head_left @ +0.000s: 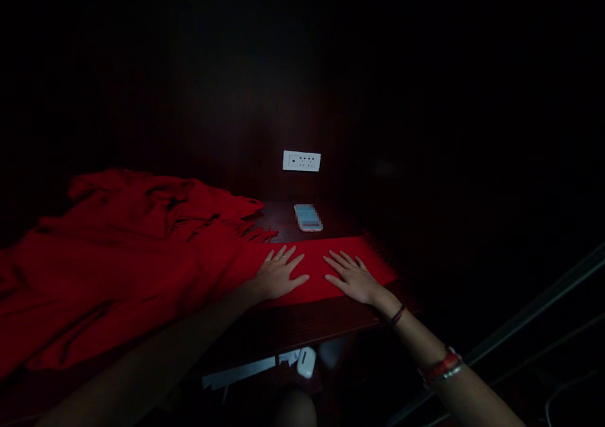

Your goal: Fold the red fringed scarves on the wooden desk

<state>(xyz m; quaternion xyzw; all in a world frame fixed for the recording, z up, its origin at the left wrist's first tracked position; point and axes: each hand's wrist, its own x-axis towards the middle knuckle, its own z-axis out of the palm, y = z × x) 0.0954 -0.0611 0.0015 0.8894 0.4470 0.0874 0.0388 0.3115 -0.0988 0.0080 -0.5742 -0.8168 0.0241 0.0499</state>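
Note:
A red fringed scarf [314, 255] lies across a dark wooden desk, its right end spread flat and its left part heaped in loose folds. My left hand [280, 274] rests on the flat stretch, palm down with fingers spread and a ring on one finger. To its right, my right hand [350, 275] also lies palm down on the cloth, fingers apart. Fringe shows at the scarf's right end, and more tassels stick out near the heap. Neither hand grips the fabric.
Behind the scarf a phone [308, 217] lies on the desk [302, 320]. A white socket panel [301, 161] is on the dark wall. Below the desk edge sit a white earphone case [306, 362] and papers [246, 371]. Pale metal bars [529, 313] run at the right.

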